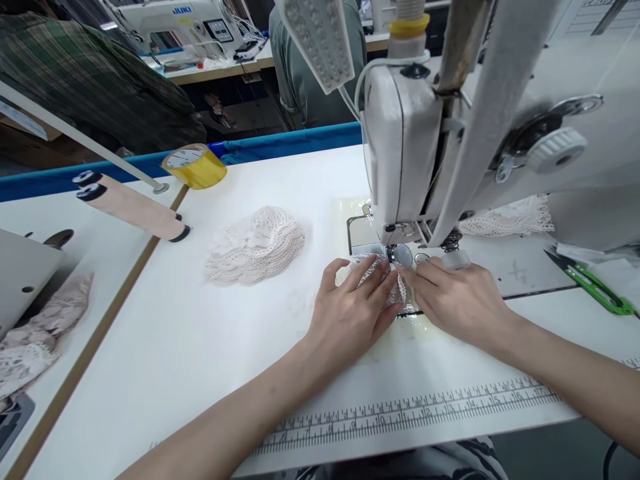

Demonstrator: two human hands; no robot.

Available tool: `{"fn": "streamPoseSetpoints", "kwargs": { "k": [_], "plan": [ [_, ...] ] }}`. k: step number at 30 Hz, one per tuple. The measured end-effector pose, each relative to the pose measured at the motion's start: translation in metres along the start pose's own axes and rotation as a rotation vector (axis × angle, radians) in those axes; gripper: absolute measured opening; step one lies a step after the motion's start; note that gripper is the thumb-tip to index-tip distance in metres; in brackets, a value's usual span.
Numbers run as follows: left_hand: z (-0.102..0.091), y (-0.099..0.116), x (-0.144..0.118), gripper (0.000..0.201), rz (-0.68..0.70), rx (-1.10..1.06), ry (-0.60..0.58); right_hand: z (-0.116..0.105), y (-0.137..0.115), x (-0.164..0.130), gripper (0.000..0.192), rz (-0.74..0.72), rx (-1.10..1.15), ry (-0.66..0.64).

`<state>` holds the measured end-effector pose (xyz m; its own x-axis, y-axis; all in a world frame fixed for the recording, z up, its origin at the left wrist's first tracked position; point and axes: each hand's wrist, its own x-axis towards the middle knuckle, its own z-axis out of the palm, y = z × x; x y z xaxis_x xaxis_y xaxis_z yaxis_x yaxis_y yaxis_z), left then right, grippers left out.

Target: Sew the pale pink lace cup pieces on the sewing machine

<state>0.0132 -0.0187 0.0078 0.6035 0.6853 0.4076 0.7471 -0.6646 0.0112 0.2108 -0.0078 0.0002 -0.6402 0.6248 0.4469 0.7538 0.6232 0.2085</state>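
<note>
A small piece of white lace [373,270] is pressed flat on the tabletop [200,347] at the centre of the frame, just in front of the needle area of a white sewing machine [405,153] that fills the upper right. The left hand [350,310] is laid over the lace with its fingers [373,277] spread and flat, pressing down rather than closed around it. The right hand [457,300] is set just beside it on the right, its fingers [417,273] stretched out flat, their tips touching the right edge of the lace close to the presser foot [393,253]. Nothing is gripped by either hand.

A stack of similar lace pieces [255,245] is seen to the left of the hands, apart from them. A roll of yellow tape [195,165] lies further back, towards the upper left, and two pale tubes with black ends [133,208] are placed to its left. A printed ruler strip [415,410] runs along the near edge of the tabletop in the lower part of the frame. Green-handled snips [597,288] lie at the right edge, and more lace [510,219] is visible behind the machine. Loose lace fabric [40,333] lies at the lower left. A person in a grey-green garment [310,73] is seated at the top centre, beside another sewing machine [185,23].
</note>
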Motion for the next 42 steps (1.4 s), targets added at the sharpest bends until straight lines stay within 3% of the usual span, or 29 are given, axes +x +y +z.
{"fn": "streamPoseSetpoints", "kwargs": {
  "k": [26, 42],
  "plan": [
    [0.0040, -0.0005, 0.0000, 0.030, -0.028, -0.016, 0.042, 0.0012, 0.0003, 0.0012, 0.029, 0.011, -0.041, -0.001],
    [0.0041, -0.0025, 0.0020, 0.031, -0.037, -0.024, 0.009, 0.0027, 0.0013, 0.0029, 0.030, 0.031, -0.060, -0.010]
  ]
}}
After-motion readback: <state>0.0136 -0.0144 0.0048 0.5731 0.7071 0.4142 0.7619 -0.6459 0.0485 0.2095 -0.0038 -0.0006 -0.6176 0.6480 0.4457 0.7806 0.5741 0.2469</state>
